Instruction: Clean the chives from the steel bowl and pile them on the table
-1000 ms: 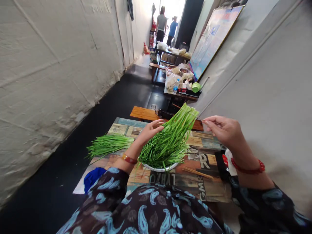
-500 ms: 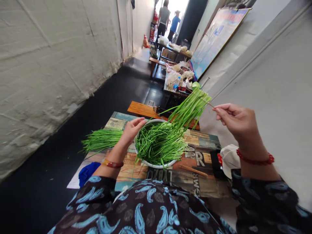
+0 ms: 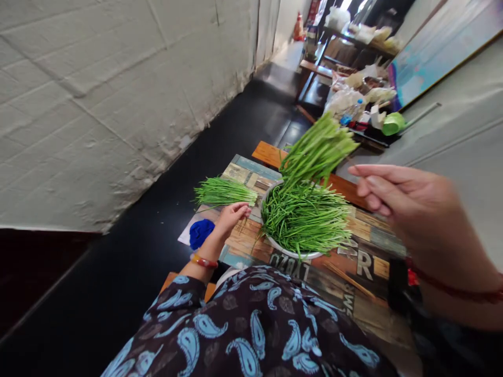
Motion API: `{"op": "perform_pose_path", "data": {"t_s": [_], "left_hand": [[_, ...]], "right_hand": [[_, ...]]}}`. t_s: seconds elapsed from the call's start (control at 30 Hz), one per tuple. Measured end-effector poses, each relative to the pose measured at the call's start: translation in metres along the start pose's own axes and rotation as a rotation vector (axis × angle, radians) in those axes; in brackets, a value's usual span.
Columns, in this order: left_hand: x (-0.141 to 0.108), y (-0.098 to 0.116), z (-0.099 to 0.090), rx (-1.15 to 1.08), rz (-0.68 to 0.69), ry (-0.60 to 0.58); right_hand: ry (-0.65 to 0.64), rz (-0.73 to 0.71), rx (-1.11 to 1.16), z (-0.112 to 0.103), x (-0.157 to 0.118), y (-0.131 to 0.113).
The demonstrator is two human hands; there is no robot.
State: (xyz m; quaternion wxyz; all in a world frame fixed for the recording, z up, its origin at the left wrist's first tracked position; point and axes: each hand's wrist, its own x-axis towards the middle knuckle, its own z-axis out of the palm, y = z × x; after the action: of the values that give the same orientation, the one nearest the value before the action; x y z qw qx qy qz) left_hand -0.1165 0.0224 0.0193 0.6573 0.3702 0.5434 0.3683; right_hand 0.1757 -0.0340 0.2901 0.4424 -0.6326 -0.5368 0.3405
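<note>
My right hand [image 3: 404, 201] is raised at the right, its thumb and fingers pinching the end of a thin skewer that barely shows. A flat row of garlic chives [image 3: 320, 149] is threaded on that skewer and hangs above the bowl's far edge. Below it, a round metal bowl [image 3: 275, 245] is heaped with loose chives [image 3: 306, 217]. My left hand [image 3: 233, 214] hovers left of the bowl with thumb and fingers pressed together; whatever they may hold is too small to make out. Just beyond that hand lies another bunch of chives [image 3: 223, 192] on the table.
The patchwork wooden table [image 3: 245, 238] carries several bare skewers [image 3: 349, 279] right of the bowl. A blue cloth [image 3: 200, 233] lies at its left corner. Beyond are an orange bench [image 3: 269, 154] and a cluttered table with a green ladle-like item [image 3: 393, 123]. A wall [image 3: 129, 104] runs along the left.
My view has swung left and down. My left hand has drawn back from the bowl's rim toward the chive bunch. The skewered chives remain raised in my right hand, which looks nearer.
</note>
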Motion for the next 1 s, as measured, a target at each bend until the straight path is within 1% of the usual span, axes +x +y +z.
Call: {"op": "perform_pose_path", "data": {"t_s": [0.1,0.17,0.23,0.27,0.33,0.4,0.47,0.53,0.6,0.67,0.73,0.77,0.8,0.87,1.0], "left_hand": [[-0.015,-0.026,-0.012,0.004,-0.093,-0.007],[-0.024,-0.04,-0.02,0.007,-0.147,-0.009],[-0.031,-0.05,-0.028,0.01,-0.193,0.001],[-0.034,-0.054,-0.033,0.012,-0.213,0.009],[-0.04,-0.062,-0.044,0.016,-0.246,0.029],[-0.044,-0.072,-0.056,0.019,-0.277,0.056],[-0.047,-0.082,-0.067,0.021,-0.318,0.083],[-0.05,-0.093,-0.077,0.024,-0.369,0.104],[-0.053,-0.101,-0.086,0.033,-0.42,0.12],[-0.055,-0.106,-0.092,0.045,-0.46,0.134],[-0.056,-0.107,-0.097,0.052,-0.487,0.141],[-0.055,-0.107,-0.098,0.052,-0.496,0.142],[-0.054,-0.107,-0.099,0.05,-0.501,0.142],[-0.049,-0.106,-0.099,0.043,-0.501,0.14],[-0.028,-0.105,-0.095,0.028,-0.467,0.12]], "right_hand": [[-0.204,-0.024,0.15,0.064,0.014,0.008],[-0.325,0.002,0.281,0.111,0.023,0.011],[-0.412,0.05,0.454,0.16,0.029,0.014],[-0.43,0.076,0.55,0.183,0.031,0.016],[-0.431,0.162,0.734,0.228,0.033,0.026],[-0.383,0.277,0.879,0.268,0.037,0.047],[-0.276,0.392,0.924,0.302,0.04,0.081],[-0.1,0.55,0.829,0.328,0.043,0.126],[-0.001,0.674,0.765,0.347,0.043,0.176],[0.068,0.785,0.7,0.359,0.039,0.222],[0.098,0.878,0.639,0.365,0.032,0.258],[0.097,0.913,0.615,0.367,0.029,0.271],[0.087,0.941,0.593,0.367,0.026,0.282],[0.047,0.974,0.558,0.366,0.022,0.295],[-0.072,0.98,0.506,0.358,0.021,0.305]]}}
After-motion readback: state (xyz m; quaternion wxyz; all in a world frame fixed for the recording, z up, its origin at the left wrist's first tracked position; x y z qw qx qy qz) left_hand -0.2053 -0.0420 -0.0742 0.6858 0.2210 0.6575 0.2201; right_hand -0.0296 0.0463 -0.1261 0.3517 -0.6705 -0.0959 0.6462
